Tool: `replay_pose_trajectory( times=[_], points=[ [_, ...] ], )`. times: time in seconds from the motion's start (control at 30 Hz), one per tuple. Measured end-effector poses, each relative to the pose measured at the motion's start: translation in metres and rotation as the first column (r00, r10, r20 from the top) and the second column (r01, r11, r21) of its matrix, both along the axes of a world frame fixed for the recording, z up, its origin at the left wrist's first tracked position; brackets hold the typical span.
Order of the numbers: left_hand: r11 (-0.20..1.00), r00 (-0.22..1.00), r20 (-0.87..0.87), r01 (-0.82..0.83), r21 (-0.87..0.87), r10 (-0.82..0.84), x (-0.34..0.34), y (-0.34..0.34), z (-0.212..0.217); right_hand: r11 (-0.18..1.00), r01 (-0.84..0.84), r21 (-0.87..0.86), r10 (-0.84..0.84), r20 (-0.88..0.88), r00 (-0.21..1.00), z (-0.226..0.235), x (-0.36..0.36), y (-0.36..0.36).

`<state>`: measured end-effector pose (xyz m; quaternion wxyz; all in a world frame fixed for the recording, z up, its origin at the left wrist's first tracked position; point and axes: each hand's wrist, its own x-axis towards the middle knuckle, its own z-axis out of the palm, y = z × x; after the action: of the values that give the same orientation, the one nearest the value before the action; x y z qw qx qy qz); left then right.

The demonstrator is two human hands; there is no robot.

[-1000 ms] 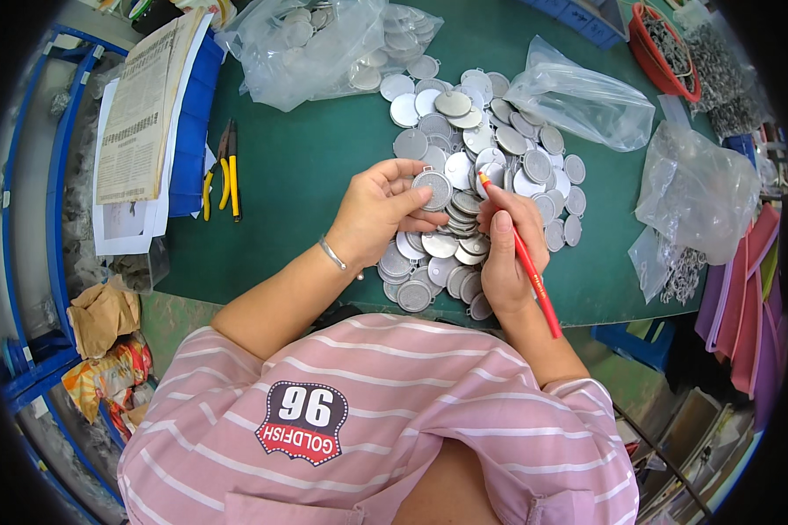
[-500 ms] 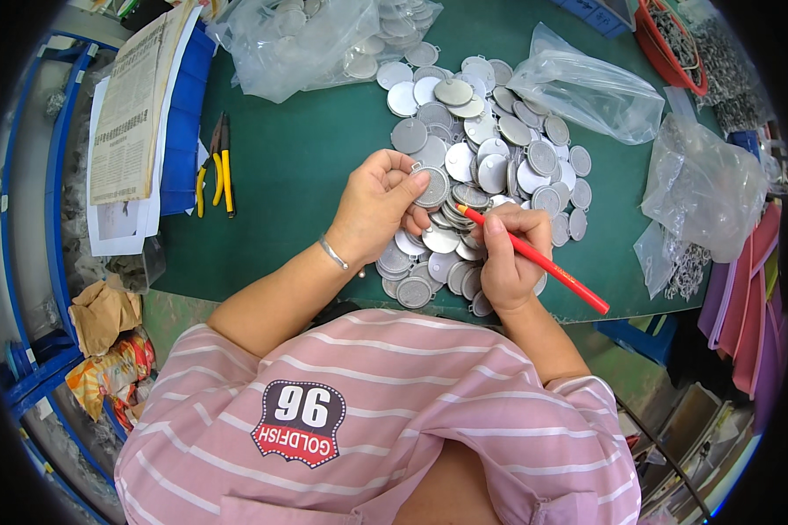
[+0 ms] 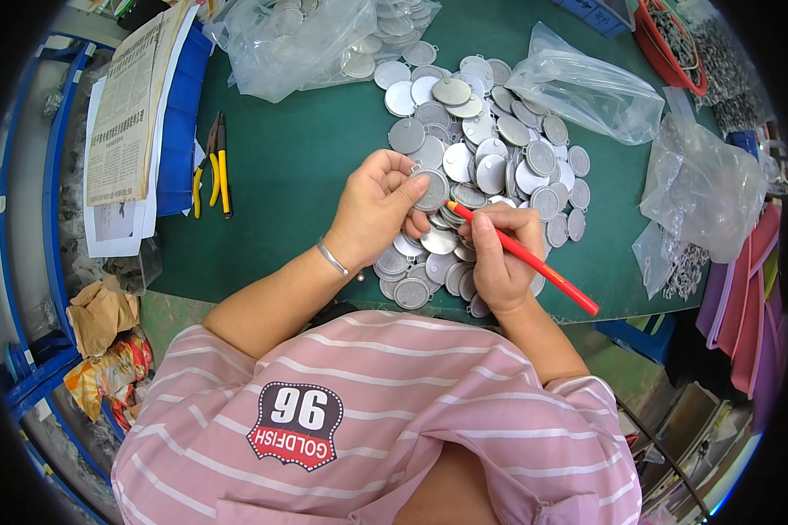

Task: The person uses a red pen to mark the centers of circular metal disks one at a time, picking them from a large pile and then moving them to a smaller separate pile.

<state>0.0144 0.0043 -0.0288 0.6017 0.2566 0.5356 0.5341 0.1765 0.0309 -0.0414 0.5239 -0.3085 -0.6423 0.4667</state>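
Between the thumb and fingers of my left hand [image 3: 381,201] is a round grey metal disc [image 3: 431,189] with a rimmed face, held above a heap of similar discs. My right hand [image 3: 508,254] grips a red pencil [image 3: 534,260]. Its yellowish tip sits at or very near the disc's right edge; I cannot tell whether they touch. Below and behind both hands spreads the pile of silver-grey metal discs [image 3: 491,173], many with small loops at the rim. My fingers hide part of the pile.
Yellow-handled pliers [image 3: 221,171] lie left, beside a blue bin [image 3: 188,114] with papers [image 3: 131,122]. A clear bag of discs [image 3: 298,44] and an emptier plastic bag [image 3: 587,83] lie at the back. A red basket [image 3: 674,52] of metal parts stands far right.
My right hand has shifted slightly left, bringing the pencil tip closer to the disc. My left hand keeps hold of the disc, nearly unmoved.
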Motion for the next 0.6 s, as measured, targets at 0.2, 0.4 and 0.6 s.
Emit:
replay_pose_trajectory(
  times=[0.2, 0.4, 0.6],
  points=[
    [1.000, 1.000, 0.010, 0.019, 0.015, -0.019, -0.0010, -0.0004, -0.0010, 1.000, -0.005, 0.013, 0.005, 0.038, 0.999, -0.0012, 0.0026, 0.0007],
    [1.000, 1.000, 0.007, 0.026, 0.011, -0.026, -0.0009, -0.0006, 0.0010, 1.000, 0.018, 0.004, -0.018, 0.028, 0.999, 0.0007, 0.0004, 0.0007],
    [1.000, 0.999, -0.016, 0.028, -0.006, -0.028, 0.0011, -0.0021, 0.0033, 1.000, 0.023, 0.021, -0.025, 0.091, 0.996, -0.0038, 0.0034, 0.0007]
  ],
)
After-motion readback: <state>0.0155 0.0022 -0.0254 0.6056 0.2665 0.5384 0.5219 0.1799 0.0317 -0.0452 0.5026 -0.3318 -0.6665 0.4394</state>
